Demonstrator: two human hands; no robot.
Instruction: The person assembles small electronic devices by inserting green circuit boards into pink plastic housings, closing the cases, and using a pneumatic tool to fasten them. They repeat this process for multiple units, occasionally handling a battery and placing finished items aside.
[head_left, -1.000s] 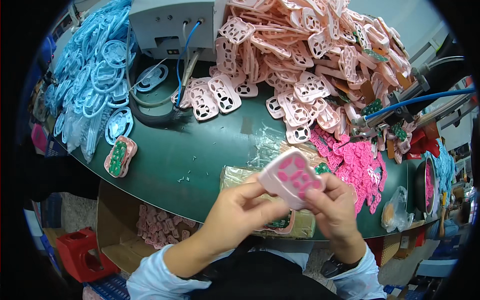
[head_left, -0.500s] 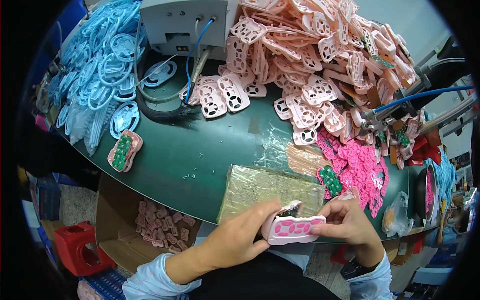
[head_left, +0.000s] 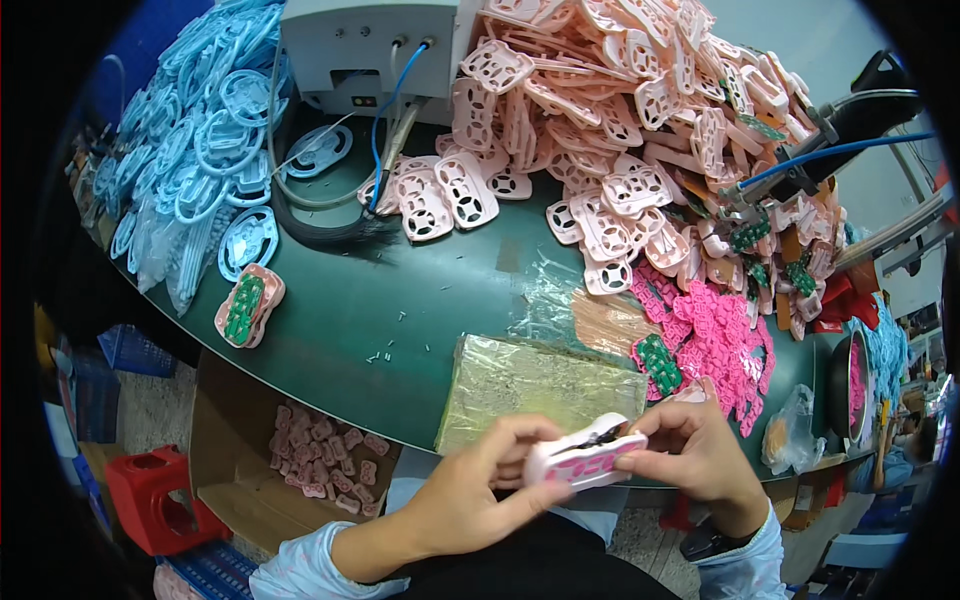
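A pale pink plastic casing with bright pink buttons [head_left: 582,468] is held between both hands above the table's near edge. Its two halves stand slightly apart along the top, and dark parts show in the gap. My left hand [head_left: 487,485] grips its left end, thumb along the front. At the right end, my right hand [head_left: 700,445] pinches it between thumb and fingers. Just beyond lies a yellowish block wrapped in clear film [head_left: 530,385]. A green circuit board [head_left: 658,362] and a heap of bright pink rubber keypads [head_left: 728,340] lie beyond my right hand.
Pale pink shells [head_left: 600,95] are piled at the back, blue plastic frames [head_left: 215,120] at the left. A grey machine box [head_left: 375,45] stands between them. A casing with a green board [head_left: 243,308] sits near the left edge. Below, a cardboard box [head_left: 235,450] holds finished-looking pink pieces.
The casing has tipped, so its buttoned front faces more upward and its top gap shows more. My left hand has shifted its hold at the left end; the right keeps its pinch.
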